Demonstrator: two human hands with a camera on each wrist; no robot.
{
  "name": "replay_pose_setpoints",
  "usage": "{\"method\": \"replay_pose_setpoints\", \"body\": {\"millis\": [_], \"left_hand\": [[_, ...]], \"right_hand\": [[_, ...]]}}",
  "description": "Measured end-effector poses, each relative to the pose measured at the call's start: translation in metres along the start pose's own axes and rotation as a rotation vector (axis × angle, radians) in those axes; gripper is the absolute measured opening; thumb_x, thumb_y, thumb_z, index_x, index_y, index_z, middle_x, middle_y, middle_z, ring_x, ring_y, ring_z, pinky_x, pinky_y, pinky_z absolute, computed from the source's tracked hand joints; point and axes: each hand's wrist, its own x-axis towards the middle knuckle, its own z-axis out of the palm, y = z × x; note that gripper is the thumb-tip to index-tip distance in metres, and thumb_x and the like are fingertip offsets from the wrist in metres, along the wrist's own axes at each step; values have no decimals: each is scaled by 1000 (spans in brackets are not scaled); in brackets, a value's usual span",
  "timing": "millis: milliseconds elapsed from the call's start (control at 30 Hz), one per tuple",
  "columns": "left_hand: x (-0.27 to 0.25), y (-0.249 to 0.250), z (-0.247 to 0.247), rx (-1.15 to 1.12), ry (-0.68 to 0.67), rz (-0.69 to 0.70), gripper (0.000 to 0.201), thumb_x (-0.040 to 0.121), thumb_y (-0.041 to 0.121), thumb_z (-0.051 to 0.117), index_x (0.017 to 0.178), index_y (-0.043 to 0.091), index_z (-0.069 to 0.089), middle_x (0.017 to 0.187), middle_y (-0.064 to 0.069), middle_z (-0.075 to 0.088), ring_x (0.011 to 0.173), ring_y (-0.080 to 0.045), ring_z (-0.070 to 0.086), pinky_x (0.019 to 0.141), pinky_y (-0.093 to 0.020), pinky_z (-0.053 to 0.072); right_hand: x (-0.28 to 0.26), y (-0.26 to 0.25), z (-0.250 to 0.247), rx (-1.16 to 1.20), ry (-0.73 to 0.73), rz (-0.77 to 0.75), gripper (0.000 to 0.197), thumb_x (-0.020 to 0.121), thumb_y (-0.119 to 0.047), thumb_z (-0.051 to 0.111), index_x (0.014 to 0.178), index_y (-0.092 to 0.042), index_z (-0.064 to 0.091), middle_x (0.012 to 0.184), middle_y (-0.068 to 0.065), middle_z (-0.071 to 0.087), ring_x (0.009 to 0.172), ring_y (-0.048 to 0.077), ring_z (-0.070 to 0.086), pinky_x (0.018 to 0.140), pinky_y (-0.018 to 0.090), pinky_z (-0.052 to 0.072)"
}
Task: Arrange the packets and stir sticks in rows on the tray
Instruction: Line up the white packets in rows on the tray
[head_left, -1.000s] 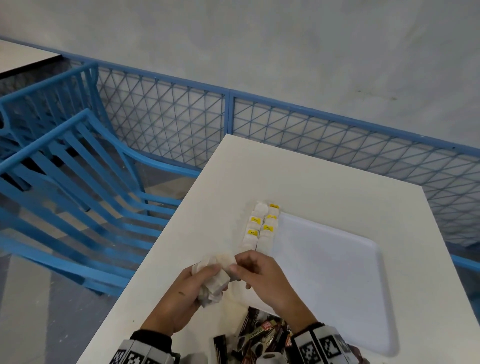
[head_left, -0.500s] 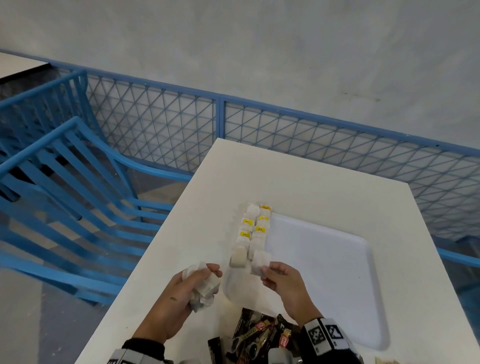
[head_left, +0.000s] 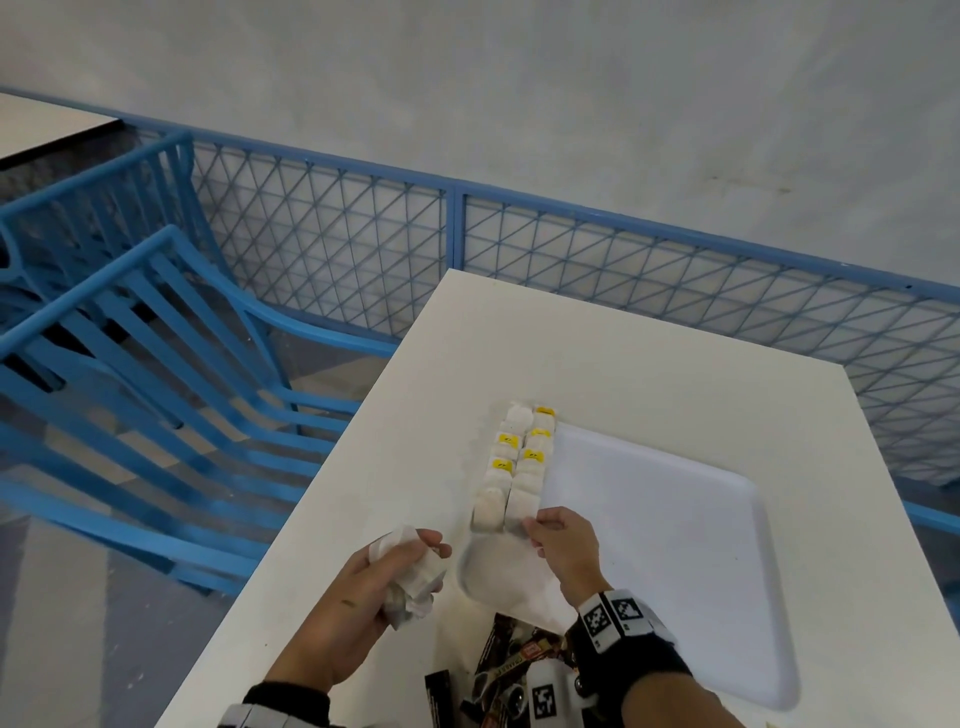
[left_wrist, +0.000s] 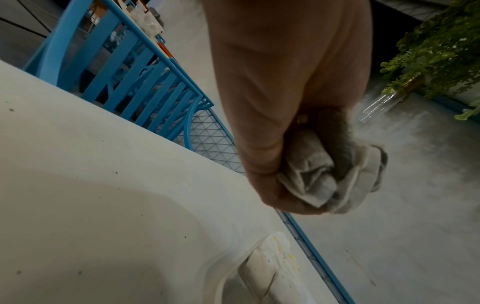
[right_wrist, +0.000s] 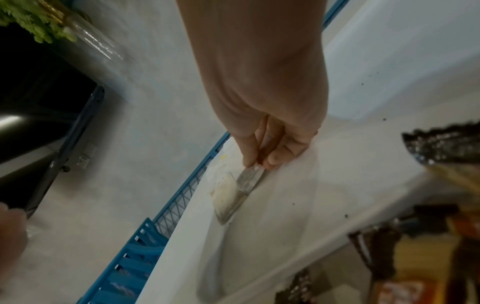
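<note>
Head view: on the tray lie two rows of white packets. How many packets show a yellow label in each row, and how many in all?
Outer row, along the rim of the tray: 2
Inner row: 3
Total: 5

We wear black sleeves (head_left: 652, 670) and white wrist bands (head_left: 618, 616) printed with black square markers; both hands bare.

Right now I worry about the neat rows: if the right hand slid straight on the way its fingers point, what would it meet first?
Probably the packet the right hand pinches, then its row.
</note>
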Motion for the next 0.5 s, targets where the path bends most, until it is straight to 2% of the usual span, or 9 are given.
{"method": "replay_pose_setpoints", "body": {"millis": [100, 167, 233, 267, 300, 367, 433, 500], "left_hand": [[0, -1, 1, -14, -9, -2, 29, 83, 20, 56, 103, 0, 62, 98, -13, 67, 72, -24, 51, 51, -23, 43], [0, -2, 1, -17, -20, 1, 31, 80, 22, 57, 102, 0, 62, 95, -13, 66, 76, -27, 44, 52, -23, 42], [0, -3, 1, 2, -20, 10, 29, 80, 22, 61, 101, 2, 63, 96, -12, 67, 78, -27, 48, 54, -24, 43], [1, -3, 1, 23, -16, 12, 27, 80, 23, 64, 99, 4, 64, 97, -10, 68, 78, -27, 51, 54, -24, 43], [2, -4, 2, 41, -16, 12, 25, 81, 23, 66, 98, 6, 65, 97, -9, 67, 77, -24, 54, 54, -23, 43], [4, -5, 4, 53, -23, 10, 24, 82, 25, 65, 96, 6, 64, 89, -12, 63, 67, -20, 53, 51, -22, 41], [6, -5, 5, 72, -52, 26, 26, 82, 29, 67, 96, 6, 64, 81, -15, 57, 56, -15, 48, 48, -22, 38], [6, -4, 7, 126, -79, 59, 33, 79, 36, 63, 95, 7, 64, 76, -12, 54, 56, -14, 46, 49, -23, 34]], "right_hand": [[0, -1, 1, -18, 45, -13, 17, 77, -16, 72, 86, -12, 58, 79, 6, 63, 70, 20, 57, 68, 30, 49], [-4, -3, 1, -10, 92, -21, 33, 74, -19, 74, 97, -13, 51, 85, 6, 59, 79, 23, 57, 73, 33, 49], [-13, -10, 1, -14, 134, -61, 40, 74, -21, 75, 101, -15, 45, 86, 5, 54, 82, 22, 55, 67, 26, 44], [-20, -15, 2, -5, 122, -84, 37, 76, -22, 73, 100, -15, 46, 85, 5, 53, 80, 21, 54, 63, 23, 42], [-29, -21, 2, 16, 80, -106, 30, 79, -22, 71, 97, -15, 48, 82, 4, 54, 76, 18, 54, 59, 20, 41], [-49, -34, 2, 45, -96, -147, 16, 85, -25, 65, 89, -13, 55, 74, 2, 56, 64, 12, 54, 53, 14, 39], [-70, -47, -1, 34, -329, -181, 17, 88, -29, 61, 85, -12, 57, 70, -1, 58, 57, 8, 54, 50, 14, 38], [-86, -56, -3, 25, -512, -202, 20, 89, -31, 60, 87, -11, 59, 71, -2, 61, 58, 8, 55, 51, 17, 39]]}}
